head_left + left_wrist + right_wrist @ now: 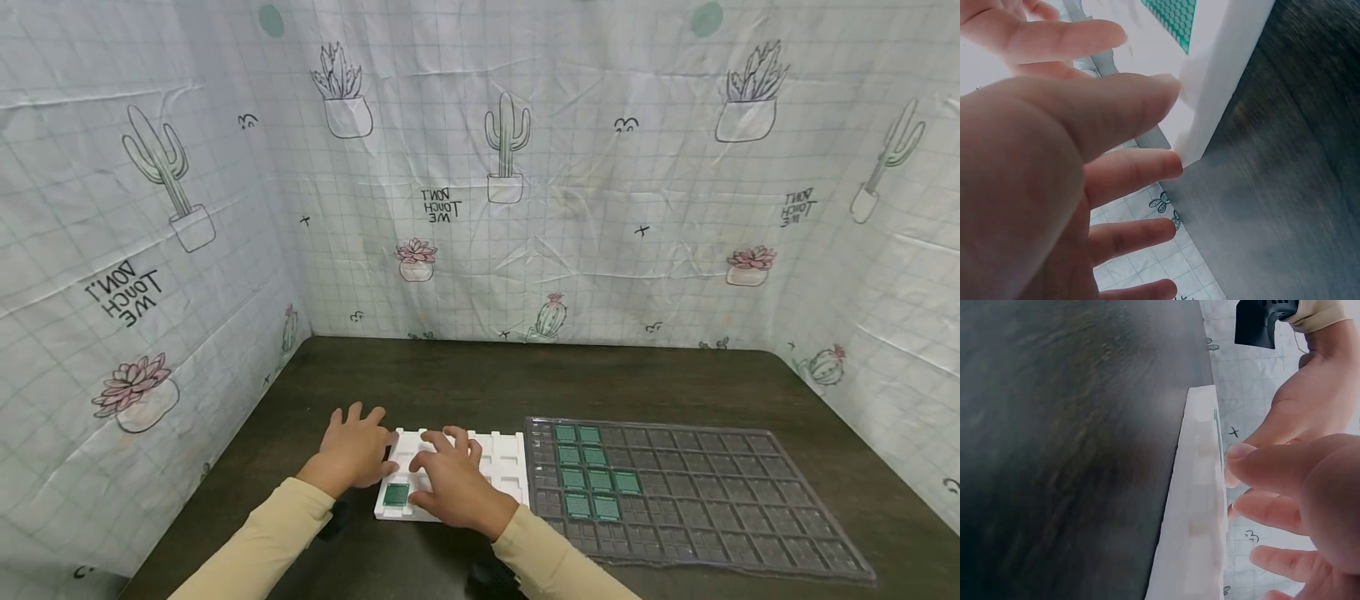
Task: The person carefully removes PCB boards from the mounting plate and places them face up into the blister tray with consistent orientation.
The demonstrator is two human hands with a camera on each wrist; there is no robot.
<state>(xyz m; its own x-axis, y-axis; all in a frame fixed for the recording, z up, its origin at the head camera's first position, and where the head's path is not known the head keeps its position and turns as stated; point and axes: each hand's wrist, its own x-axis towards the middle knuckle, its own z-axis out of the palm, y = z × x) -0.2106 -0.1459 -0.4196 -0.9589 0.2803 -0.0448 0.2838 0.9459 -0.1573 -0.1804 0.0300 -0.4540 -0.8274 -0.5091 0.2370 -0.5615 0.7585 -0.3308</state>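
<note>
A white slotted tray [384, 513] lies on the table, with one green circuit board [396, 495] in its front-left slot. My left hand [356, 447] is at the tray's left side; in the left wrist view its thumb and index fingertips [1169, 164] meet the tray's corner, the other fingers spread out. Over the tray's middle is my right hand [459, 483], fingers spread and slightly bent, its thumb beside the board. It holds nothing visible and covers several slots. The right wrist view shows the white tray [1191, 519] edge-on below the right fingers.
Right of the white tray lies a clear plastic compartment tray [720, 500], with several green boards [598, 480] in its left columns. The dark wooden table [450, 379] is bounded by patterned cloth [637, 208] at the back and sides.
</note>
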